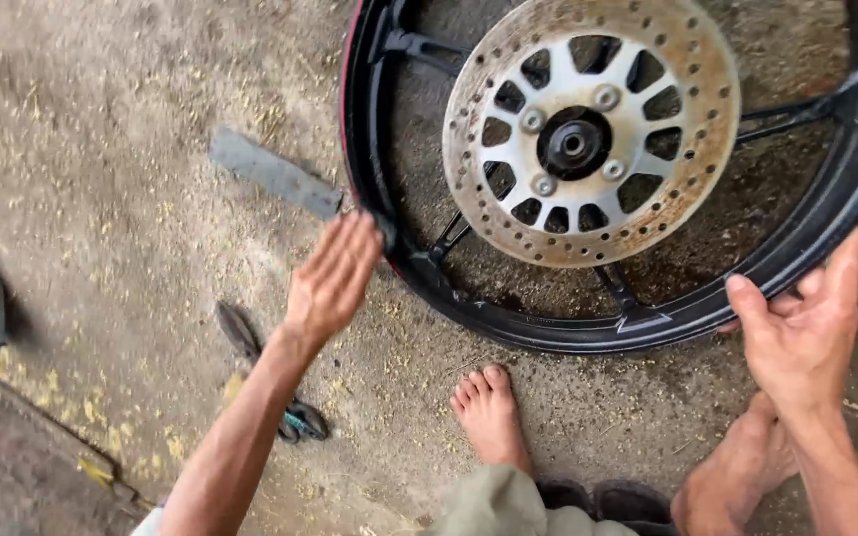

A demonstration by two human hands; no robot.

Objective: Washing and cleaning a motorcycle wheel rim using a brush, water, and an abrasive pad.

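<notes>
A black motorcycle wheel rim [508,308] lies flat on the dirt floor [101,149], filling the view from twelve to three o'clock, its rusty brake disc [692,109] facing up at the hub. The left hand [332,278] rests at the rim's nine o'clock edge, fingers straight and together, gripping nothing. The right hand [798,333] clasps the rim at its five o'clock edge, thumb on top. A grey flat strip [272,174] lies just beside the rim at ten o'clock. A bare foot [491,415] stands near six o'clock.
</notes>
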